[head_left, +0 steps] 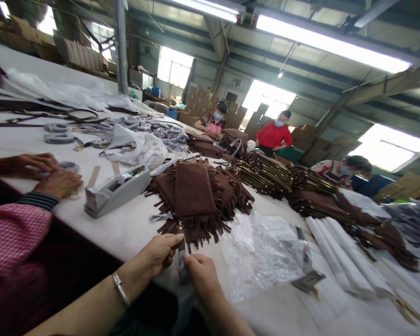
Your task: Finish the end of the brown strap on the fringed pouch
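My left hand (158, 254) and my right hand (202, 275) meet at the table's near edge. Both pinch a small grey strip (182, 259) that hangs between the fingers. A silver bracelet (121, 289) circles my left wrist. Just beyond the hands lies a pile of brown fringed suede bags (195, 190), with a small metal ring at the nearest bag's lower edge. Clear plastic bags (262, 254) lie to the right of my right hand.
A grey tape dispenser (116, 190) sits left of the brown pile. A neighbour's hands (45, 172) in a pink sleeve work at the left. Rolled white paper (339, 259), stacked brown bags (269, 175) and coiled grey straps (98, 133) cover the white table (126, 226). Three masked people work farther along.
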`<state>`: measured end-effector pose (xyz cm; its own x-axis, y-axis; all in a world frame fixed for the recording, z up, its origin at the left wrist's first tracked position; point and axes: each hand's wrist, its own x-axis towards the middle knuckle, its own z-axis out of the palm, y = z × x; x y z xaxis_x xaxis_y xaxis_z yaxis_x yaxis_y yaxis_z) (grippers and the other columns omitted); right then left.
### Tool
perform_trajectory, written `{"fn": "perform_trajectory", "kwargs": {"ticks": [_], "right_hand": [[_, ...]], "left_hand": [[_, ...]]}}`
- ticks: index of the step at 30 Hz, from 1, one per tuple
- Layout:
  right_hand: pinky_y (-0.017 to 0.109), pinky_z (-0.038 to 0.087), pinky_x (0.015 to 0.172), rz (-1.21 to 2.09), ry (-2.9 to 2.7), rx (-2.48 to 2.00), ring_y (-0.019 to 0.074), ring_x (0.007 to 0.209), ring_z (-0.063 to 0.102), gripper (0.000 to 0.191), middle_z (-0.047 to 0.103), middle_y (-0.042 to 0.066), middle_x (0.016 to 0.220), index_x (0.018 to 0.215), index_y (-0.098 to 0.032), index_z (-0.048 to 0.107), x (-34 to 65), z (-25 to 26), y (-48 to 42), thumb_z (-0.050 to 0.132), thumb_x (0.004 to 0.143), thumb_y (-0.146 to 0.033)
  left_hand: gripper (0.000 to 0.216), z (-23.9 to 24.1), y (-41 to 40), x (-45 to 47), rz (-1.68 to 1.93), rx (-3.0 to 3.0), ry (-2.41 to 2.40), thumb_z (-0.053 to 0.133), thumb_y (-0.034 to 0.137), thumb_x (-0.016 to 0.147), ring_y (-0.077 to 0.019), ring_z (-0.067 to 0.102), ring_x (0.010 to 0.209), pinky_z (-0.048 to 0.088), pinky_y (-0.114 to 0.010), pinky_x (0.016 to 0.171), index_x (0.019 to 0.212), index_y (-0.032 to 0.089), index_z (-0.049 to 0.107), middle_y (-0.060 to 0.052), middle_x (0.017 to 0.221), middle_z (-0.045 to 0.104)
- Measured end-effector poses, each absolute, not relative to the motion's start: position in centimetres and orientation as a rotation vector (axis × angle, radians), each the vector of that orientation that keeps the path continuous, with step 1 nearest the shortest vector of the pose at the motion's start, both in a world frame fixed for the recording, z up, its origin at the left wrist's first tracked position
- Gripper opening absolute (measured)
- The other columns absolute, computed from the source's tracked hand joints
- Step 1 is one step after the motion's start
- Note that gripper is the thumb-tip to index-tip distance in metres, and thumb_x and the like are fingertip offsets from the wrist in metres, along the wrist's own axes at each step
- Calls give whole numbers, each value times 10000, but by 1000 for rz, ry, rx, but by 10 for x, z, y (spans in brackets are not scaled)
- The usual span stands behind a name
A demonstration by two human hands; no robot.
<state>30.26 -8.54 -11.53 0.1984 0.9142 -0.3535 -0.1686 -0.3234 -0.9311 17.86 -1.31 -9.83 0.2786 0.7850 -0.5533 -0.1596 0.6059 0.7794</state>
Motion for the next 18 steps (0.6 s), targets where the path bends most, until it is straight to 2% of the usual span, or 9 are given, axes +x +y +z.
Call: {"fn": "perform_trajectory", "kwargs": {"ticks": [4, 7, 9, 13, 16, 18], "right_hand": [[211, 179, 391, 1273, -811, -1494, 62, 406, 267, 412, 321, -72, 403, 459, -194, 416, 303, -115, -59, 682, 661, -436], [202, 257, 352, 1338, -779, -1533, 78, 377, 373, 338, 449, -40, 445, 541, -165, 534, 302, -108, -42, 661, 704, -433], [191, 294, 340, 1359, -764, -1542, 82, 388, 431, 300, 529, -11, 516, 644, -131, 607, 301, -102, -37, 646, 742, -412], [173, 305, 322, 1365, -730, -1561, 74, 399, 464, 348, 561, 4, 600, 744, -111, 626, 302, -98, -45, 640, 779, -457], [172, 296, 311, 1377, -722, -1564, 69, 389, 454, 448, 577, 4, 635, 781, -124, 619, 303, -107, -58, 661, 726, -567], [180, 277, 303, 1422, -777, -1566, 71, 356, 418, 509, 552, -9, 560, 741, -140, 601, 302, -117, -66, 655, 676, -642]], "left_hand": [[488, -104, -14, 177, 708, 665, 1099, 794, 555, 482, -67, 342, 384, 226, -197, 398, 647, 203, 500, 82, 429, 430], [466, -105, -16, 174, 707, 679, 1058, 778, 536, 509, -132, 523, 486, 355, -226, 455, 716, 163, 590, -10, 541, 599], [475, -105, -17, 171, 714, 688, 1055, 782, 516, 515, -157, 581, 554, 395, -236, 491, 761, 139, 628, -58, 634, 668], [462, -108, -18, 165, 726, 674, 1078, 811, 516, 498, -108, 498, 473, 349, -209, 462, 703, 159, 600, 7, 533, 593], [457, -109, -15, 166, 711, 658, 1068, 818, 517, 497, -78, 424, 425, 320, -194, 445, 656, 180, 553, 53, 470, 514], [417, -106, -15, 168, 710, 658, 1070, 795, 496, 544, -76, 421, 420, 312, -191, 439, 635, 189, 528, 55, 464, 501]]}}
